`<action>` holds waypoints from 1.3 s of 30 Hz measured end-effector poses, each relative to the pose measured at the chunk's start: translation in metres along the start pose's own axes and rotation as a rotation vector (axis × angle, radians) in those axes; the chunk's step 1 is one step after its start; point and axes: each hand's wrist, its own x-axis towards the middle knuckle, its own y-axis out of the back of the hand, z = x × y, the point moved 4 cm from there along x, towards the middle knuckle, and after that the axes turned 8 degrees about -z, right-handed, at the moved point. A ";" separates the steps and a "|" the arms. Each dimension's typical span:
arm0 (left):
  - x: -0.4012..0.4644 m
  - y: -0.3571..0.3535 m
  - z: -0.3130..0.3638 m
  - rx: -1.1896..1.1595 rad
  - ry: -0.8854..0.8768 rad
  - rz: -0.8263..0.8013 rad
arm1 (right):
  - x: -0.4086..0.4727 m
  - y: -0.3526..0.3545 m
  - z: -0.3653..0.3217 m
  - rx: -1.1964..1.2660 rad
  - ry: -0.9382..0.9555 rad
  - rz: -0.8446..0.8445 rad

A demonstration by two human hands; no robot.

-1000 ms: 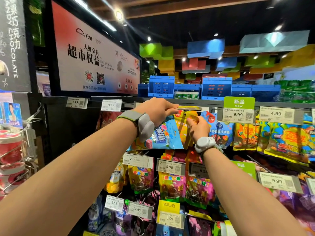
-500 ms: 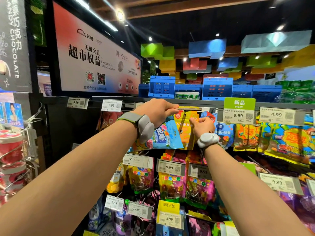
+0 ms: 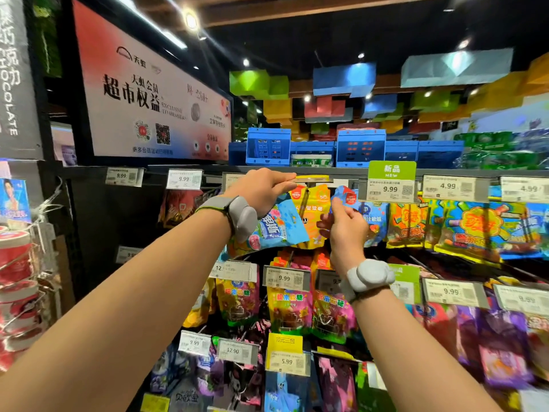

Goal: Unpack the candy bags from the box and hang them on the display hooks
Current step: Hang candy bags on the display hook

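My left hand [image 3: 264,188] is raised to the top row and pinches the flipped-up price tag holder [image 3: 312,180] at the end of a display hook. A blue candy bag [image 3: 279,227] hangs tilted under that wrist. Behind it a yellow-orange candy bag [image 3: 312,209] hangs on the hook. My right hand [image 3: 346,224] pinches the top corner of a blue candy bag [image 3: 349,197] just right of the yellow one. The box is out of view.
Price tags [image 3: 389,190] run along the shelf rail. More candy bags [image 3: 472,227] fill the hooks to the right and the rows below [image 3: 289,304]. Blue crates [image 3: 361,147] stand on the top shelf. A wire rack of red tubs [image 3: 15,263] is at the left.
My right hand has moved right and slightly down, from the yellow bag's top to the blue bag beside it. My left hand stays on the tag holder.
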 end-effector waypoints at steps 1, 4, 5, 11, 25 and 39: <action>0.000 0.000 -0.001 0.010 0.005 0.007 | -0.010 -0.004 -0.002 -0.008 -0.034 -0.063; -0.001 -0.003 -0.002 0.056 0.023 0.024 | -0.040 -0.016 -0.009 -0.066 -0.093 -0.215; -0.003 -0.005 -0.002 0.077 0.026 0.034 | -0.045 -0.018 -0.011 -0.096 -0.089 -0.238; -0.013 -0.017 0.001 -0.021 0.023 0.044 | -0.067 -0.023 -0.017 -0.266 -0.173 -0.476; -0.062 -0.051 0.000 -0.698 0.098 0.027 | -0.066 0.001 -0.036 -0.320 -0.063 -0.452; -0.066 -0.069 0.020 -0.784 0.002 0.063 | -0.078 0.026 -0.031 -0.107 -0.160 -0.297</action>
